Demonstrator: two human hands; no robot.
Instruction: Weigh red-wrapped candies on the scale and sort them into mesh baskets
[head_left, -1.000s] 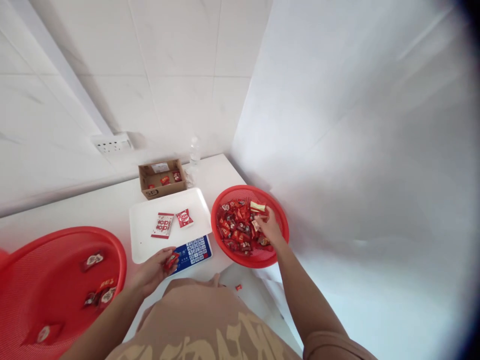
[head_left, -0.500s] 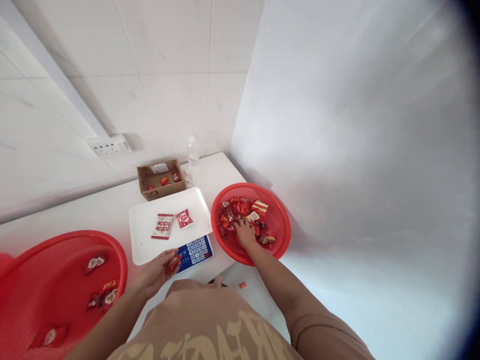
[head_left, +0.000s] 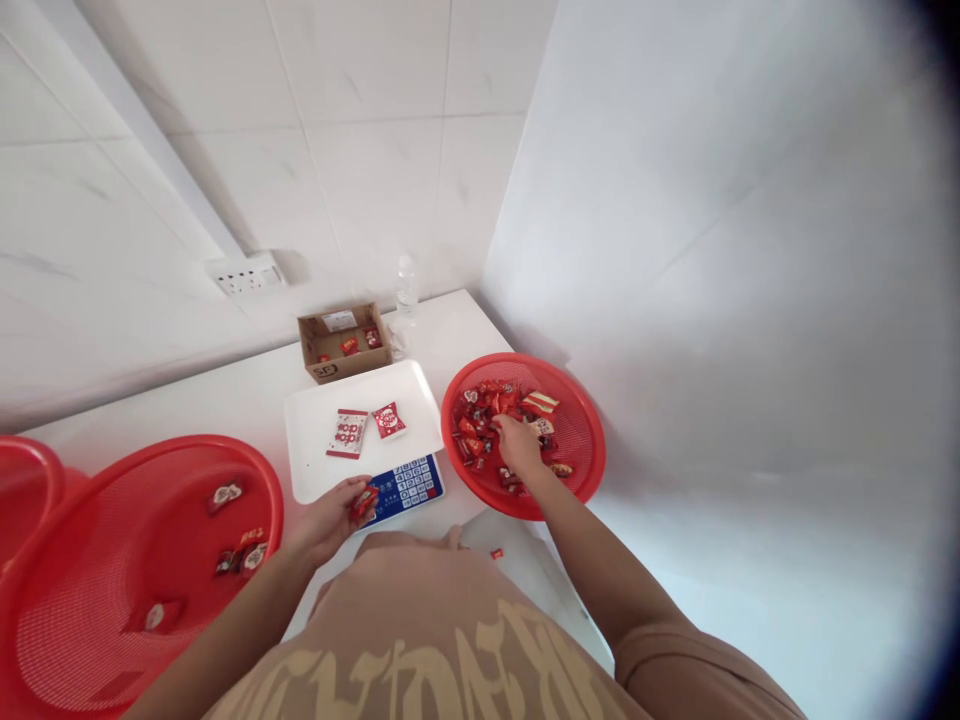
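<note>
My left hand (head_left: 341, 515) is closed on a red-wrapped candy (head_left: 365, 502), in front of the blue keypad (head_left: 409, 490) of a weighing scale. On the scale's white tray (head_left: 307, 470) lie a white-and-red packet (head_left: 347, 433) and a red packet (head_left: 388, 420). Over at the right, my right hand (head_left: 520, 447) reaches into a red mesh basket (head_left: 589, 440). Its fingers are pinched together among several wrapped candies (head_left: 470, 425); whatever is between them is hidden.
A cardboard box (head_left: 345, 368) with a few candies stands behind the tray, a clear bottle (head_left: 407, 285) beside it. Larger red baskets (head_left: 274, 480) stand at left, one with several candies. A small red candy (head_left: 496, 553) lies near my body. A wall rises close on the right.
My right hand has lifted slightly within the basket, and its fingers have drawn together. My left hand keeps the candy by the keypad. The whole view has shifted, moving things rightward and up.
</note>
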